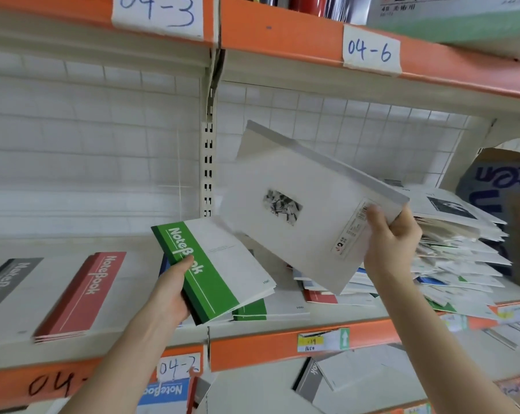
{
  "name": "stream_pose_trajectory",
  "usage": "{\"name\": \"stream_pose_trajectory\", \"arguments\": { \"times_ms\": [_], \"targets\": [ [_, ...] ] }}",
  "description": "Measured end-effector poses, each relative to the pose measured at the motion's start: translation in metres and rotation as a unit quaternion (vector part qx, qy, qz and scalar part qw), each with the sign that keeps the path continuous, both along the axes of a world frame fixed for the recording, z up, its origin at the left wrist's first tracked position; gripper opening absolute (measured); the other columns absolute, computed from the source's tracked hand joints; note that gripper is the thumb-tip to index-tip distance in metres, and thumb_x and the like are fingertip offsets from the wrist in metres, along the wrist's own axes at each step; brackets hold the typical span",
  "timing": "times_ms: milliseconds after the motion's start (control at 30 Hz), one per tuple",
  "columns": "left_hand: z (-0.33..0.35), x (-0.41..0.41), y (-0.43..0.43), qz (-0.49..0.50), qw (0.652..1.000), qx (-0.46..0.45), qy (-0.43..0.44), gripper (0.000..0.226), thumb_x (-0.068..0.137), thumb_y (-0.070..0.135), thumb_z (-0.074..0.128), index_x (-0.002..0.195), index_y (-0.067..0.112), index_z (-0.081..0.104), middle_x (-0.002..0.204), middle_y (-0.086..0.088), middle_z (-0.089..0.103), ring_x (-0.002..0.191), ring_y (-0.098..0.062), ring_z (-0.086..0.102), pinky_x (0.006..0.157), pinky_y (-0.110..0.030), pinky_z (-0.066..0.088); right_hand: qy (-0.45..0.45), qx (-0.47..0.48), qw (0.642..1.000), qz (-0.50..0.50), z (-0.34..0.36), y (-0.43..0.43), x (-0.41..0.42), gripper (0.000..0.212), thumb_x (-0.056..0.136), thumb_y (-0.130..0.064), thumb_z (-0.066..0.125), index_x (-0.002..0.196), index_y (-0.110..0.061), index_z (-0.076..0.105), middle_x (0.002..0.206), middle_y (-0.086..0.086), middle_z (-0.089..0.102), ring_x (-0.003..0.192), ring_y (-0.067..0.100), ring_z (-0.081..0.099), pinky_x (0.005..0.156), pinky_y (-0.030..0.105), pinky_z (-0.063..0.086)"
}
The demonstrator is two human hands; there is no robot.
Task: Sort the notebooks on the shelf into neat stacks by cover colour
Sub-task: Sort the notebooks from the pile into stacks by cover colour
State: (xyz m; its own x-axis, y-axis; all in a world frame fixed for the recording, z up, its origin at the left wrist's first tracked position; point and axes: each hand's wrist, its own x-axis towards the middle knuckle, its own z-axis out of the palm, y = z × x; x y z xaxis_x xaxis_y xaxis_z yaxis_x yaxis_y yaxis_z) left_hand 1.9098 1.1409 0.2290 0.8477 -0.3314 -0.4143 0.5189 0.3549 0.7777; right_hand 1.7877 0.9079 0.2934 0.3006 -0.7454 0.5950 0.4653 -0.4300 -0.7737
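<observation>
Orange-edged shelf (pixel 252 351) before us, our left hand (pixel 169 294) gripping a green notebook (pixel 219 270) by its spine above the green stack (pixel 249 312), our right hand (pixel 393 243) pinching a tilted grey notebook (pixel 306 204) held up beside the jumbled pile (pixel 456 255).

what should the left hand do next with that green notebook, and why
Probably lower the green notebook in the left hand onto the green stack lying just beneath it: same colour, nearest spot. The right hand holds the grey-edged notebook up, clear of that path.
</observation>
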Motion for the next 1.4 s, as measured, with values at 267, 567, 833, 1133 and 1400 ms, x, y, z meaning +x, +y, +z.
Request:
{"name": "stream_pose_trajectory", "arguments": {
  "times_ms": [267, 567, 833, 1133, 1400],
  "targets": [
    [0.005, 0.000, 0.029, 0.051, 0.998, 0.035, -0.006, 0.022, 0.097, 0.031, 0.049, 0.097, 0.011, 0.057, 0.097, -0.013, 0.061, 0.077, -0.026, 0.058, 0.069, -0.042, 0.043, -0.001, 0.125, 0.981, 0.146, -0.007, 0.016, 0.018, 0.025, 0.091, 0.004, 0.049, 0.080, -0.017, 0.058, 0.059, -0.015, 0.061, 0.058, 0.003, 0.057, 0.062, 0.025, 0.044],
    [0.008, -0.004, 0.061, 0.107, 0.994, 0.015, -0.011, 0.024, 0.097, 0.034, 0.046, 0.094, 0.013, 0.057, 0.094, -0.011, 0.062, 0.078, -0.025, 0.060, 0.069, -0.042, 0.044, -0.026, -0.561, 0.821, 0.099, -0.042, 0.078, 0.038, 0.039, 0.083, 0.009, 0.034, 0.104, -0.009, 0.062, 0.094, 0.006, 0.072, 0.089, 0.011, 0.066, 0.080, 0.017, 0.052],
    [0.004, -0.016, 0.074, 0.123, 0.991, -0.057, -0.021, 0.017, 0.094, 0.028, 0.053, 0.088, 0.013, 0.057, 0.088, -0.011, 0.061, 0.079, -0.026, 0.060, 0.064, -0.042, 0.050, -0.042, -0.668, 0.719, 0.186, -0.076, 0.125, 0.055, 0.043, 0.102, -0.014, 0.030, 0.103, -0.008, 0.072, 0.105, 0.004, 0.071, 0.103, 0.018, 0.065, 0.086, 0.032, 0.050],
    [0.006, -0.016, 0.107, 0.177, 0.982, 0.032, -0.059, 0.026, 0.091, 0.025, 0.058, 0.112, 0.010, 0.057, 0.089, -0.010, 0.063, 0.077, -0.024, 0.060, 0.062, -0.032, 0.045, 0.373, -0.350, 0.749, 0.420, -0.061, 0.110, 0.079, 0.047, 0.091, -0.054, 0.045, 0.124, -0.022, 0.058, 0.128, -0.009, 0.056, 0.122, 0.009, 0.049, 0.102, 0.020, 0.038],
    [0.013, -0.033, 0.140, 0.125, 0.985, 0.118, -0.034, 0.032, 0.087, 0.044, 0.059, 0.088, 0.012, 0.063, 0.080, -0.013, 0.067, 0.069, -0.025, 0.063, 0.056, -0.031, 0.044, 0.494, 0.065, 0.683, 0.533, -0.074, 0.125, 0.110, 0.036, 0.067, -0.024, 0.081, 0.087, 0.001, 0.064, 0.086, 0.015, 0.069, 0.077, 0.026, 0.064, 0.068, 0.030, 0.050]
  ]
}}
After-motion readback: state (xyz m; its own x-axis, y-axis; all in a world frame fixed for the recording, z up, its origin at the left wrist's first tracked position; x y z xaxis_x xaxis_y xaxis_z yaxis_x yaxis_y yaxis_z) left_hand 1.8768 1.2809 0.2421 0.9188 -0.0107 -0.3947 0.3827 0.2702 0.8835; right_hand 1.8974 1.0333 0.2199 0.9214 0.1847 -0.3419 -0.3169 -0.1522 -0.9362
